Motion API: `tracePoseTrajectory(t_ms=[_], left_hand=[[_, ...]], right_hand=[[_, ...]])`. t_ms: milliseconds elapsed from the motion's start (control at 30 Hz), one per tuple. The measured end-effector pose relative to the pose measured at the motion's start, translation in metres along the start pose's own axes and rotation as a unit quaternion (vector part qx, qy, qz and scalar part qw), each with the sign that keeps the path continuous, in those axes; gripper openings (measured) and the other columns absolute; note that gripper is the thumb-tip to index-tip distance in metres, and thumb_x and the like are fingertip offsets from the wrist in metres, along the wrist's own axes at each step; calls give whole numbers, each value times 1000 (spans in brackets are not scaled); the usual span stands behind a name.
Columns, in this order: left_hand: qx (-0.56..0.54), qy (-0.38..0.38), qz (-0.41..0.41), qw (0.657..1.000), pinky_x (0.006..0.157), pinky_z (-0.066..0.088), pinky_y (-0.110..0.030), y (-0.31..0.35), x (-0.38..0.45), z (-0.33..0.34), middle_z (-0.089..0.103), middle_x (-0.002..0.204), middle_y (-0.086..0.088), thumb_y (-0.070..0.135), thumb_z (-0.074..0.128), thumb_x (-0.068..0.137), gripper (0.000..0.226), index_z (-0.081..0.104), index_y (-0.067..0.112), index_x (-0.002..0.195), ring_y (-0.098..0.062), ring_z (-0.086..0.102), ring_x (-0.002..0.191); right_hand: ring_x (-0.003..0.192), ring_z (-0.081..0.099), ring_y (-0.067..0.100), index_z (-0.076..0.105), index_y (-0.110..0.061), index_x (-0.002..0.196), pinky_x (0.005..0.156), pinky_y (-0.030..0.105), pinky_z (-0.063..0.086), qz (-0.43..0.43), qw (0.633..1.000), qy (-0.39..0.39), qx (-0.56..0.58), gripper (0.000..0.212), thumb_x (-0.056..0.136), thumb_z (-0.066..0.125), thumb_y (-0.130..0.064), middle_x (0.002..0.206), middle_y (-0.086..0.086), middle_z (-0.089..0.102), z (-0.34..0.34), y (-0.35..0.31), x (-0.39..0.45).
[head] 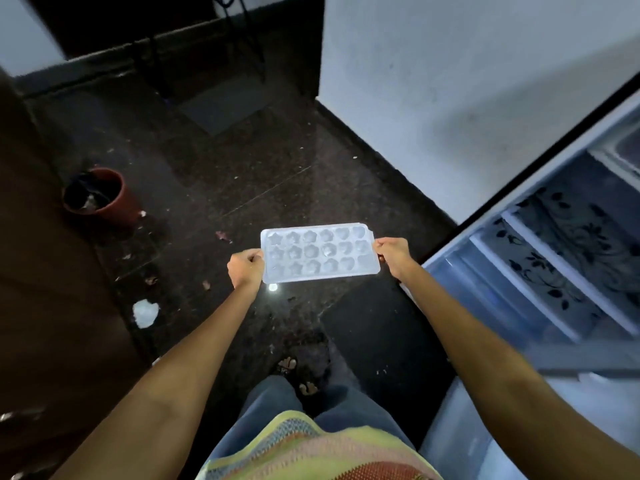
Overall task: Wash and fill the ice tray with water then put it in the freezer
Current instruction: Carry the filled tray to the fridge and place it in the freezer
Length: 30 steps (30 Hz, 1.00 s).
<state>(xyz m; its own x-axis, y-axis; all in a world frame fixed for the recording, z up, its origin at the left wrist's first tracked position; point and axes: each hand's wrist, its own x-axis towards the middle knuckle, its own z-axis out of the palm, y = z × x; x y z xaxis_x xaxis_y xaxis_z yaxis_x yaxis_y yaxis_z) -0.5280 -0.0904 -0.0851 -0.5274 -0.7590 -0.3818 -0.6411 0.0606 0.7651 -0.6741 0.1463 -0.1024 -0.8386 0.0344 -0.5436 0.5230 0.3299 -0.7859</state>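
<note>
A pale translucent ice tray (pixel 318 252) with star, flower and heart shaped cells hangs level in front of me, above the dark floor. My left hand (pixel 245 268) grips its left short edge and my right hand (pixel 393 256) grips its right short edge. Whether the cells hold water cannot be told. To the right an open fridge (pixel 540 258) shows white shelves and a black leaf pattern inside.
A red-brown bin (pixel 100 197) stands on the dark speckled floor (pixel 242 168) at the left. A white wall (pixel 450 81) runs along the back right. A dark mat (pixel 221 105) lies farther ahead. Scraps and a white patch (pixel 145 312) litter the floor.
</note>
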Motion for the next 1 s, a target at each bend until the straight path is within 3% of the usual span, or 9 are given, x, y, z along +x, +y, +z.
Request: tracePoseTrajectory(t_ms=[67,167,300,400,467,533,633,733,1000], left_hand=[[12,-18,24,999,68,45,-28,12,4,10,73,95,-17,-3,47,83,28,74,-1,93,-32,67,92],[42,-62,65,995,71,49,-41,31,10,28,68,99,-28,-4,46,81,26,70,-9,89,-40,63,98],[73,-125,110,983,66,36,-25,51,12,51,63,80,-13,-5,45,84,26,71,0,82,-22,56,77],[88,-160,148,972,67,42,-30,66,10,72,71,95,-20,-3,48,86,25,71,-8,92,-28,65,88],[99,-182,169,964,72,48,-37,74,5,87,69,97,-28,-2,49,86,23,69,-12,93,-33,66,94],[111,-208,186,954,69,42,-31,82,-2,105,67,86,-22,-1,49,87,25,69,-13,96,-24,63,85],[111,-239,206,942,72,37,-21,91,-17,128,71,99,-18,-2,49,87,26,72,-7,100,-25,64,92],[110,-268,223,931,75,41,-22,100,-37,151,71,107,-19,-3,49,87,27,71,-6,101,-31,65,103],[124,-316,252,906,81,45,-25,123,-95,217,70,112,-17,0,51,90,26,70,-4,107,-30,64,105]], right_hand=[[62,51,11,59,-9,65,56,23,43,12,999,27,21,25,84,55,7,71,6,58,-11,6,0],[60,49,12,56,-12,62,57,24,42,33,995,68,59,30,86,55,5,66,2,54,-28,14,-2],[59,49,13,56,-10,61,60,26,44,55,984,137,101,30,87,53,6,64,4,54,-52,27,-10],[57,49,12,61,-2,74,52,21,44,71,973,181,128,18,87,52,6,64,4,53,-71,38,-22],[54,47,12,60,-1,72,44,18,42,81,966,204,134,19,86,52,7,62,4,52,-84,49,-30],[54,45,12,58,-4,61,46,19,41,91,959,227,141,28,84,51,9,61,4,52,-100,61,-36],[55,43,11,56,-6,56,51,23,38,104,946,261,158,32,82,50,12,60,3,51,-124,75,-45],[54,41,11,55,-6,56,51,22,37,105,935,286,180,33,83,50,12,60,3,48,-149,88,-54],[52,38,11,52,-6,56,46,20,36,106,913,334,209,32,83,51,10,56,2,42,-227,112,-67]])
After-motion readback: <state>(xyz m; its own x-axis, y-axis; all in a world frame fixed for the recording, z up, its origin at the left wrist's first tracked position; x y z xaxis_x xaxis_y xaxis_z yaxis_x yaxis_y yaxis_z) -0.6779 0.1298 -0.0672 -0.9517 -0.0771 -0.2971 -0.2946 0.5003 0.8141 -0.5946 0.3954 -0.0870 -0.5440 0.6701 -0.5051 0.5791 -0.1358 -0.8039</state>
